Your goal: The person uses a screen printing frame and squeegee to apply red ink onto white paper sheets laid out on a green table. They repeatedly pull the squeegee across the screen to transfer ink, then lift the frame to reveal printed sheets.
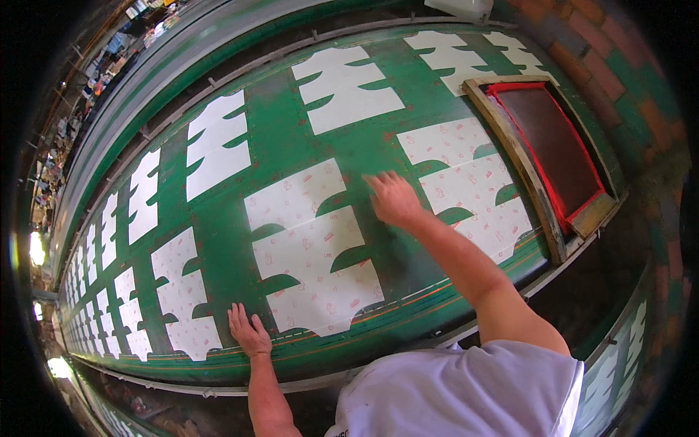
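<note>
A long green desk fills the view, reaching from nine o'clock round to two. Between two and three o'clock lies a wood-framed screen, dark inside a red border. Plain white pieces with notched sides form the far row, from nine to one. In the near row, one printed piece lies close to centre, toward eight, and another printed piece at three. The right hand is between these two, fingers partly bent; whether they grip anything I cannot tell. The left hand, toward half past seven, has fingers spread and empty, just beside the central piece. Small red motifs dot both printed pieces.
</note>
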Demonstrator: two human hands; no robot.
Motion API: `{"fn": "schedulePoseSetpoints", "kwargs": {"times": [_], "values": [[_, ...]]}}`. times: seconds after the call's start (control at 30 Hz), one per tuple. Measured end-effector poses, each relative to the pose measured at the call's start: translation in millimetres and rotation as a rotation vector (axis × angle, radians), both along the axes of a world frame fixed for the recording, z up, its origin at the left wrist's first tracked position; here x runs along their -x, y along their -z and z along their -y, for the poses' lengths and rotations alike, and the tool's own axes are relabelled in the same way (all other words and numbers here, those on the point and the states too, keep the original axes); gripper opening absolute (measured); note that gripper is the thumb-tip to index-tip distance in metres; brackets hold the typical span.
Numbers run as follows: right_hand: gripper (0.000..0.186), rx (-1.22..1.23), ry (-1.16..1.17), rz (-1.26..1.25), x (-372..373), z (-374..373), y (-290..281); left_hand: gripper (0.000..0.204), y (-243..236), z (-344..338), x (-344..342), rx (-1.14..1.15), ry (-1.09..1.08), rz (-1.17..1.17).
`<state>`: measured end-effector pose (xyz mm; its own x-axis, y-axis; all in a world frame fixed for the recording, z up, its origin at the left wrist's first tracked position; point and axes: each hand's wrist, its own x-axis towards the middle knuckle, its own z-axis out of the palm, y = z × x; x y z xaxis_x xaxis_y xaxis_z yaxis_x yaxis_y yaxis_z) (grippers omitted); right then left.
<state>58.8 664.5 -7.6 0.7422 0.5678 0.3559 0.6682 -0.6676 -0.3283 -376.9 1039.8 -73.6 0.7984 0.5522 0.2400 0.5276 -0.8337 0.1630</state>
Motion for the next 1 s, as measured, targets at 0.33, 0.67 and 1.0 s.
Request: {"fn": "schedulePoseSetpoints", "kwargs": {"times": [0.33, 0.67, 1.0], "values": [[0.076, 0.493, 0.019, -0.244, -151, -97, 0, 0.062, -17, 9, -8, 0.01, -0.025, -0.072], [0.065, 0.681, -0.121, -0.162, -194, -97, -2, 0.065, -19, 6, -9, 0.019, 0.004, -0.077], [0.059, 0.565, -0.094, -0.179, -201, -102, 2, 0.066, -20, 6, -11, -0.001, 0.002, -0.092]]}}
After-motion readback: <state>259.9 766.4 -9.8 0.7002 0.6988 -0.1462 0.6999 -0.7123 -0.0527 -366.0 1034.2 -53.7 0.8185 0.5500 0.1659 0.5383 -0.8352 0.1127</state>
